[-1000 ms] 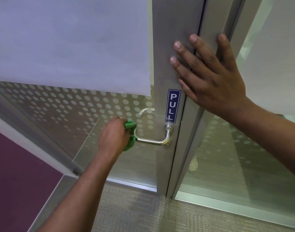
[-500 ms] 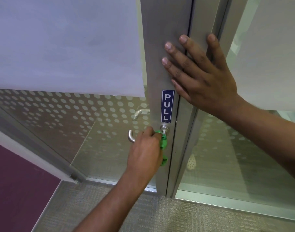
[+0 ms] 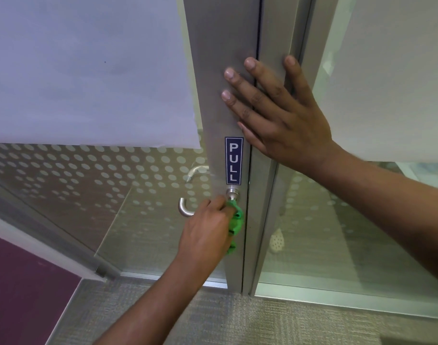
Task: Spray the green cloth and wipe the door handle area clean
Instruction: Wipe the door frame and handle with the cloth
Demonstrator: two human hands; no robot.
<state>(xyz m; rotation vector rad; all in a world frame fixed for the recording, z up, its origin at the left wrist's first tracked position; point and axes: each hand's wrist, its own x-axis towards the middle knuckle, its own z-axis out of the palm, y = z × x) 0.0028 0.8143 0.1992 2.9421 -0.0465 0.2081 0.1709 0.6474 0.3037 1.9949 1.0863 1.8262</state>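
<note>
I see two bare hands at a glass door with a brushed metal frame. The left hand [image 3: 208, 232] is curled closed around a bunched green cloth [image 3: 236, 221]; the cloth sticks out past the fingers on their right side, pressed against the vertical metal door stile [image 3: 213, 95] just below the round base of the door handle [image 3: 185, 207]. The cloth looks soft and crumpled, with folds showing from the handle base down to the heel of the hand. The handle is a smooth, satin-finish metal tube bent in a curve; its free end shows to the left of the knuckles, while the middle stretch is hidden behind the hand. A second, fainter lever shape [image 3: 196, 171] shows through the glass above it.

The right hand [image 3: 282, 115] lies flat and open, fingers spread, holding nothing, its palm across the seam between the door stile and the neighbouring frame, well above the cloth. Four fingertips with nails are visible.

One narrow blue sign [image 3: 234, 160] reading "PULL" in white letters sits on the stile, between the two hands. The glass panel [image 3: 88, 175] carries rows of frosted white dots below a plain frosted band. The floor is ribbed beige carpet [image 3: 262, 324].
</note>
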